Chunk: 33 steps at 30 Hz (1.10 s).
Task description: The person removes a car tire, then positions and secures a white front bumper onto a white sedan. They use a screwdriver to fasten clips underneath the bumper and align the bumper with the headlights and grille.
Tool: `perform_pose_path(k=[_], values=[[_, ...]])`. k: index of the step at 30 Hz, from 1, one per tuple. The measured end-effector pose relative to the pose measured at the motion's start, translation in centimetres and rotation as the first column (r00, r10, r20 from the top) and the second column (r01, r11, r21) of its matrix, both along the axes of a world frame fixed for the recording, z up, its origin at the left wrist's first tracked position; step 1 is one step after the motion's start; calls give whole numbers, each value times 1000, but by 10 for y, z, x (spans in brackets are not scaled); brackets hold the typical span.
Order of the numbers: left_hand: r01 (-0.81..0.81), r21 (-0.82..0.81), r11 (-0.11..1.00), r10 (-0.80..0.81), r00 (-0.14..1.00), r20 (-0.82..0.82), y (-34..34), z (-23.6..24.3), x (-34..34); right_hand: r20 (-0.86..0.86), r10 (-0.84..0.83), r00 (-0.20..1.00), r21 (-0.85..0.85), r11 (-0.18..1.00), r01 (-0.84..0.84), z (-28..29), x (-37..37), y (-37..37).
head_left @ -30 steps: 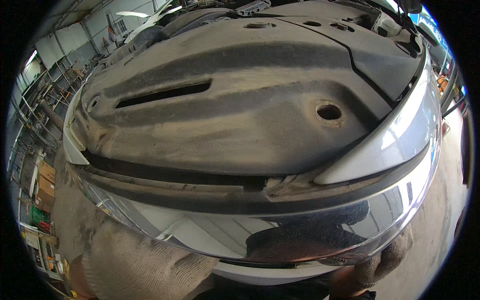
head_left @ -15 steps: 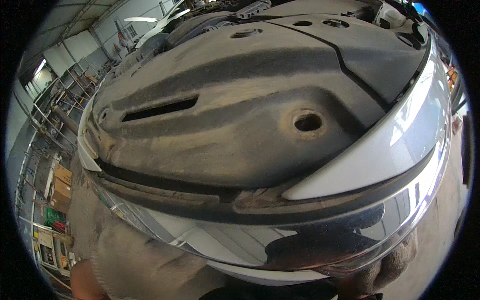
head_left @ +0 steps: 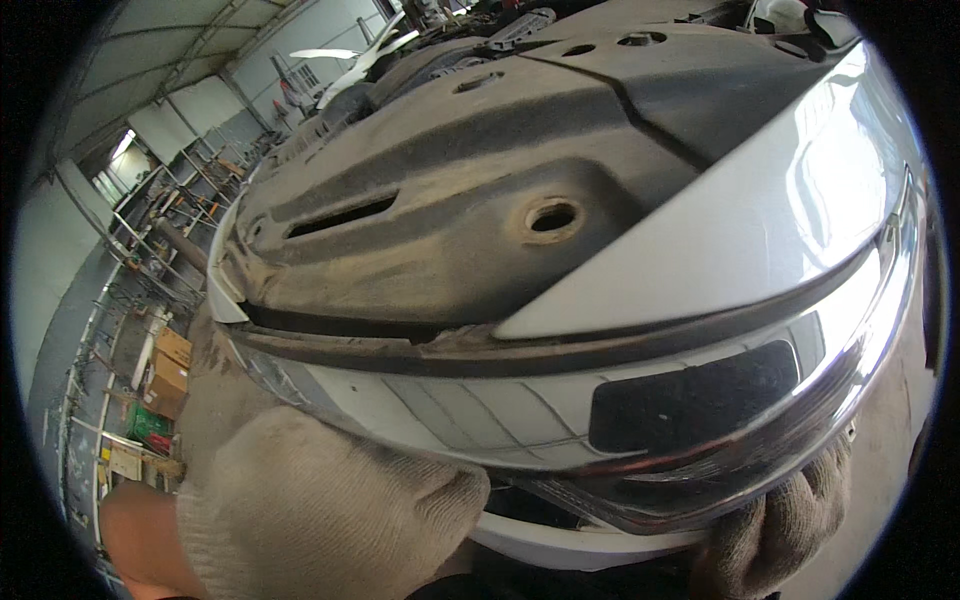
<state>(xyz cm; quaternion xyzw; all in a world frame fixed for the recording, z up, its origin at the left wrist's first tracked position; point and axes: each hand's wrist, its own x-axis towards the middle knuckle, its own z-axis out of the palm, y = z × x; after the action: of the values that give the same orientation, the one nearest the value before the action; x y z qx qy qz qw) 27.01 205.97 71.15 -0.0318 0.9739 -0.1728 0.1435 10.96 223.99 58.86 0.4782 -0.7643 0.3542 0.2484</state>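
A large silver-painted car bumper cover point(head_left: 760, 240) fills almost the whole view, held up close beneath the camera. Its glossy silver outer skin curves down the right side and catches bright reflections. Across the upper middle lies its dull grey-black plastic underside panel point(head_left: 430, 230), coated with tan dust and dried mud. A round hole with a rust-brown rim point(head_left: 552, 216) sits near the centre of this panel, and a long narrow slot point(head_left: 340, 215) opens to its left. Smaller round holes dot the far top edge. Along the front runs a dark groove, and below it a shiny chrome-like strip point(head_left: 480, 410) that mirrors faint lines. A dark rectangular patch point(head_left: 690, 400) shows in the strip on the right.

The left hand point(head_left: 310, 500), in a beige knitted work glove, presses against the lower left edge of the bumper cover; its fingers curl under the part, so their grip is hidden and cannot be told. The right hand point(head_left: 780, 520), in the same kind of glove, supports the lower right edge, its fingers point(head_left: 810, 490) wrapped up against the chrome-like strip.

Beyond, at far left, metal storage racks point(head_left: 150, 240) stand in a workshop hall, with brown cardboard boxes point(head_left: 168, 365) and a green crate point(head_left: 145, 422) on the floor.
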Motion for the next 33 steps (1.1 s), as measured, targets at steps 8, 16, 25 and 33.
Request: perform_pose_path(k=[8, 16, 25, 33], values=[[-86, -138, 987, 120, 960, 254, 26, 12, -19, -73, 31, 997, -41, 999, -34, -3, -3, 7], [-434, 215, 875, 478, 845, -240, 46, -6, -11, 68, -84, 994, -33, 996, 86, -4, 7, 8], [-320, 526, 788, 487, 846, -215, 33, 0, 13, 33, -95, 995, -90, 991, 98, -12, 10, 3], [-35, 602, 798, 392, 789, -473, 19, -42, 37, -2, -15, 1000, -98, 995, 15, -15, -1, 11]])
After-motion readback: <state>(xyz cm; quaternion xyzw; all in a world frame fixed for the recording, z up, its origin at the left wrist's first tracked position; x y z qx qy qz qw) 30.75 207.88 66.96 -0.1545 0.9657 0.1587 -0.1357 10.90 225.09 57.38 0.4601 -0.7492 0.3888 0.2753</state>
